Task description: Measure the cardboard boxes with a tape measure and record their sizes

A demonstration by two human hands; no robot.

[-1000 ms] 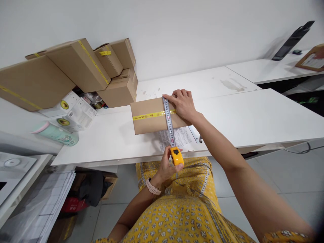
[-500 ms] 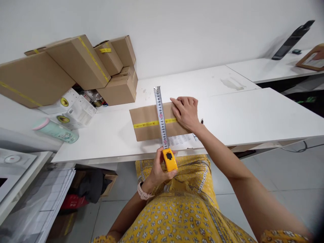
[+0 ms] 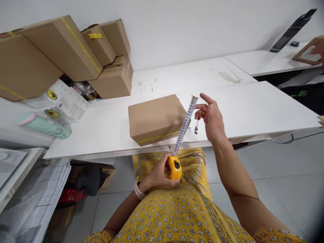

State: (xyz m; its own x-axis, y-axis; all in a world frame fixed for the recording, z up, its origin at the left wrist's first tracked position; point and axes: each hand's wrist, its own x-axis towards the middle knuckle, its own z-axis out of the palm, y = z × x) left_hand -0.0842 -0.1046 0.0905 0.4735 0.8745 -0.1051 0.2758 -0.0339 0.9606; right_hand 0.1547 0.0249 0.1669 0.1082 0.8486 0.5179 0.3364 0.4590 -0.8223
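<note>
My left hand (image 3: 159,175) is closed around a yellow tape measure (image 3: 173,167) held just below the table's front edge. Its metal blade (image 3: 184,125) runs up and to the right, past the right side of a brown cardboard box (image 3: 155,117) near the front of the white table (image 3: 253,108). The box shows a plain top and a yellow tape strip along its front face. My right hand (image 3: 211,116) hovers right of the box with fingers spread, its fingertips close to the blade's tip, holding nothing.
Stacked cardboard boxes (image 3: 63,54) lean against the wall at the back left, with white cartons (image 3: 58,101) and a mint bottle (image 3: 43,125) below them. A pen (image 3: 196,128) and a printed sheet lie right of the box. Another person's hand (image 3: 319,49) touches a package at far right.
The box has been turned so its tape strip faces the front. My right hand lifted off it and opened. The blade swung from across the box top to its right side.
</note>
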